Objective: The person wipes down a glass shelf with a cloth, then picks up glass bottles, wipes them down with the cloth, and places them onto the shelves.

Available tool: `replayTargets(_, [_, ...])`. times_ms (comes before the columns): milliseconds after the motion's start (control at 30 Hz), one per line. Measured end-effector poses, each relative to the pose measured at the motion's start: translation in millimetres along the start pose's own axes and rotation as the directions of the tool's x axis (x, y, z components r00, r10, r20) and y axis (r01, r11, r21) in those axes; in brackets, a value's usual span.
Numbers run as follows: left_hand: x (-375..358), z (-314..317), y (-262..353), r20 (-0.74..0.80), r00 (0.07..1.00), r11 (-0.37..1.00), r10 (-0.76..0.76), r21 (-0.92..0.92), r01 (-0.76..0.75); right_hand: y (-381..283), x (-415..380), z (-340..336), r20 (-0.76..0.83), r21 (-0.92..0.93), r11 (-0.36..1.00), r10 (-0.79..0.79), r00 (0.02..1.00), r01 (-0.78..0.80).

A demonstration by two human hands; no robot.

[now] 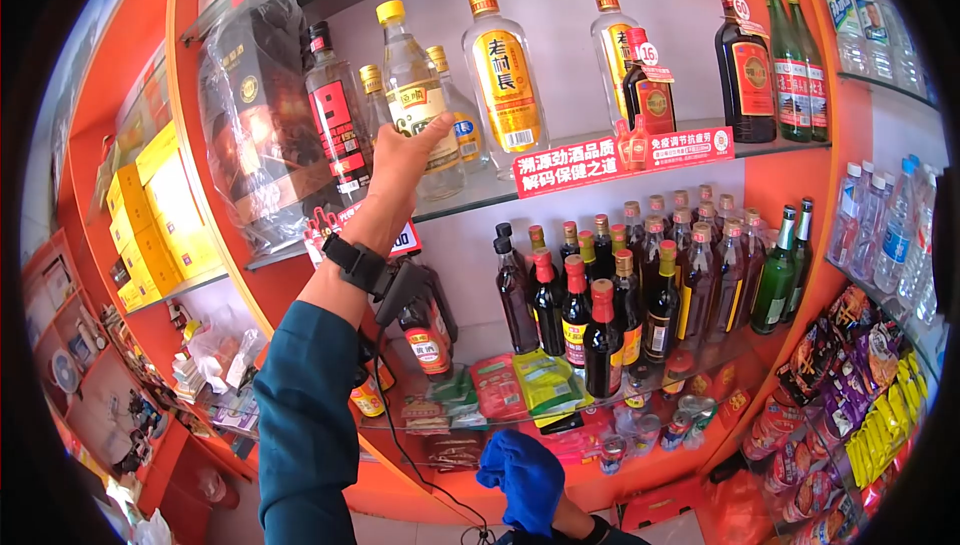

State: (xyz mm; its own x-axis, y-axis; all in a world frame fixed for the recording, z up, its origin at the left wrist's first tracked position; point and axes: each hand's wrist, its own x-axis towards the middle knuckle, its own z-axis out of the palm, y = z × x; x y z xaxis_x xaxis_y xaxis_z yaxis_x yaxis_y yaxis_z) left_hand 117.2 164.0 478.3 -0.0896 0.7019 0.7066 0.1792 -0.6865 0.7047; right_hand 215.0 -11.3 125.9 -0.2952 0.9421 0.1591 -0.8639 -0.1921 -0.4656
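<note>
My left hand [410,157] is closed around the lower part of a clear bottle with a yellow cap [415,75], upright at the upper glass shelf. Smaller yellow-capped bottles [467,130] stand just behind it. To its left is a dark-capped bottle with a red and black label [337,120]; to its right, a large gold-capped bottle [503,80]. Low in the view, my right hand [525,475] is wrapped in a bunched blue cloth, its fingers hidden by the fabric.
Dark bottles [601,345] crowd the lower shelf beside flat packets [545,385]. A plastic-wrapped box [255,115] stands left. Snack bags [890,425] and water bottles [895,235] fill the right side. A black cable [400,445] hangs below my left wrist.
</note>
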Motion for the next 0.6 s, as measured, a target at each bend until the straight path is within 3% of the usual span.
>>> replayTargets(67, [4.1,0.1,-2.6,0.017,1.0,1.0,-0.018,0.005,0.018,1.8,1.2,-3.4,-0.036,-0.026,1.0,-0.011,0.999,0.01])
replayTargets(133, [3.5,0.4,-2.1,0.013,1.0,1.0,-0.027,-0.001,0.027,6.0,7.2,-17.4,0.103,0.094,0.995,0.033,0.994,-0.043])
replayTargets(300, [4.7,0.0,-3.6,0.045,0.999,0.998,-0.027,-0.054,0.029,11.9,5.1,-23.5,0.088,0.08,0.997,0.014,0.996,-0.022])
replayTargets(367, [7.8,-0.5,-5.1,0.027,0.998,0.997,0.064,0.032,-0.065,12.0,4.8,-25.3,0.076,0.097,0.995,0.02,0.997,-0.027])
replayTargets(433, [9.8,-2.7,-1.8,0.019,0.998,0.998,0.066,-0.003,-0.065,7.4,6.9,-21.8,0.111,0.08,0.991,0.101,0.989,-0.11])
replayTargets(533, [3.9,-6.8,7.7,-0.045,0.997,0.998,0.062,0.018,-0.061,-7.4,-4.0,14.5,-0.048,0.019,0.998,0.068,0.997,-0.067])
replayTargets(600, [-8.6,-10.1,21.1,-0.088,0.984,0.985,0.153,0.093,-0.145,-7.8,-3.7,14.6,-0.033,0.028,0.996,0.083,0.996,-0.082])
